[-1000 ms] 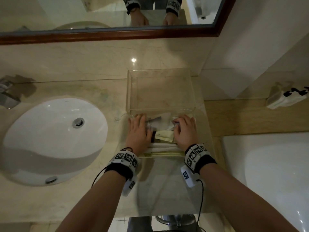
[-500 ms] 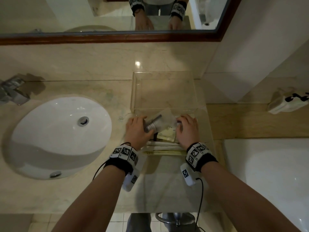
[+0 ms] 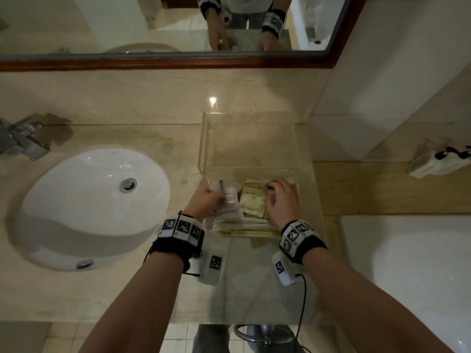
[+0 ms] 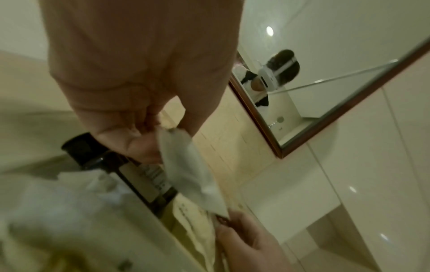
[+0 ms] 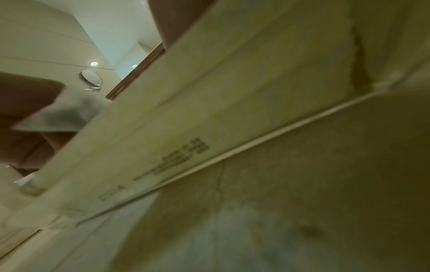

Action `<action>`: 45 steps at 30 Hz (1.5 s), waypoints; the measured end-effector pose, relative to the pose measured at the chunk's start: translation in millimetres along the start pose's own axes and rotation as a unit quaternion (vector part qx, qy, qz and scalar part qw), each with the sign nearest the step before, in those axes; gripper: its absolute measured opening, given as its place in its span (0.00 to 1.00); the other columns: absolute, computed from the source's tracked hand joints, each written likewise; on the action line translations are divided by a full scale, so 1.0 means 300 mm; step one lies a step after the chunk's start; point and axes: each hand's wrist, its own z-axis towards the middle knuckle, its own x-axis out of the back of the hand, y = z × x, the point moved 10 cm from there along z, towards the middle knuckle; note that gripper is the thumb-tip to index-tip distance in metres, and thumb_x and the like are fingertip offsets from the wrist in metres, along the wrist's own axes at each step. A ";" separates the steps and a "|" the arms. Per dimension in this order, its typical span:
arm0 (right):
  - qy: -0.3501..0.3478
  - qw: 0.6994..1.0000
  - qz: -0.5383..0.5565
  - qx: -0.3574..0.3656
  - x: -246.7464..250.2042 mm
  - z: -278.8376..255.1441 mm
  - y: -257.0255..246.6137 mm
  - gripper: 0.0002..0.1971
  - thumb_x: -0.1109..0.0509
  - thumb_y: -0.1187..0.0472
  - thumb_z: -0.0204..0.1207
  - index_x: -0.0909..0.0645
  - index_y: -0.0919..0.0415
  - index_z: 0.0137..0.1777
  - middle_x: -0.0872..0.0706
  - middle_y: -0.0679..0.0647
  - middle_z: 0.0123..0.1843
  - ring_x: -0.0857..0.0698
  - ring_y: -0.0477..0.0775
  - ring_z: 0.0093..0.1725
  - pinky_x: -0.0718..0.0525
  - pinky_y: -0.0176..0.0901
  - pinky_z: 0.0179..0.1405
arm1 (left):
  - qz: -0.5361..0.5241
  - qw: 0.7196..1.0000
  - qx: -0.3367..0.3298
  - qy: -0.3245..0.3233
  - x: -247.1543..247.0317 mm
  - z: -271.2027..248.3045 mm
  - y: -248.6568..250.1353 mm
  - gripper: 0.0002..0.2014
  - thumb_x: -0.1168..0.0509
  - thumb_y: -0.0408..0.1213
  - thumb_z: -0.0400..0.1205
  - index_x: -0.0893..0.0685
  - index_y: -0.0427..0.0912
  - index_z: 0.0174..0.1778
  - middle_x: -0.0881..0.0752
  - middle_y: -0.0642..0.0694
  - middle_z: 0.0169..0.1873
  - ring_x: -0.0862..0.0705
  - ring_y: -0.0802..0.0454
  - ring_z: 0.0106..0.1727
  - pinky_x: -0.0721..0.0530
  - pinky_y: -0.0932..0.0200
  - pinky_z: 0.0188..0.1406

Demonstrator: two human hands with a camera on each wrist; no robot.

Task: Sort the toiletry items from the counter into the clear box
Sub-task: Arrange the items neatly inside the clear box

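Clear box (image 3: 251, 138), hands (image 3: 207, 201) gripping packets (image 3: 252, 198)

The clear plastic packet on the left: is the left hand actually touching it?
Touching. The left wrist view shows the left hand pinching the top edge of the clear plastic packet between fingertips and thumb.

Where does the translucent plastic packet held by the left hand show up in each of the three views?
Head: translucent packet left of centre, gripped by the left hand, beside a cream sachet in the clear box.
Left wrist: packet at centre, hanging from the fingers.
Right wrist: grey-white blur at the left edge, probably the packet; too blurred to confirm.
Shared landmark: the mirror's brown frame.
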 end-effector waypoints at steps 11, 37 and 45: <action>0.000 1.000 -0.008 0.008 0.001 -0.001 0.000 0.12 0.41 0.61 0.79 0.22 0.56 0.61 0.23 0.52 0.67 0.26 0.52 0.69 0.42 0.55 0.81 | 0.238 0.961 -0.030 0.137 0.022 -0.011 0.010 0.26 0.44 0.55 0.83 0.15 0.33 0.46 0.11 0.36 0.45 0.13 0.38 0.49 0.19 0.51 0.48; 0.035 0.998 0.057 0.022 0.044 -0.016 -0.031 0.13 0.40 0.56 0.81 0.21 0.59 0.60 0.22 0.54 0.66 0.26 0.54 0.70 0.40 0.57 0.80 | 0.452 0.848 -0.267 0.081 -0.190 -0.025 0.080 0.27 0.50 0.50 0.85 0.48 0.60 0.82 0.49 0.44 0.84 0.51 0.44 0.85 0.55 0.44 0.84; -0.027 0.998 0.007 0.062 -0.014 -0.001 -0.086 0.19 0.31 0.49 0.74 0.22 0.55 0.63 0.22 0.51 0.67 0.27 0.53 0.71 0.44 0.57 0.81 | 0.414 0.857 -0.301 0.048 -0.173 0.007 0.084 0.23 0.46 0.39 0.87 0.35 0.58 0.78 0.42 0.46 0.83 0.46 0.43 0.84 0.51 0.43 0.84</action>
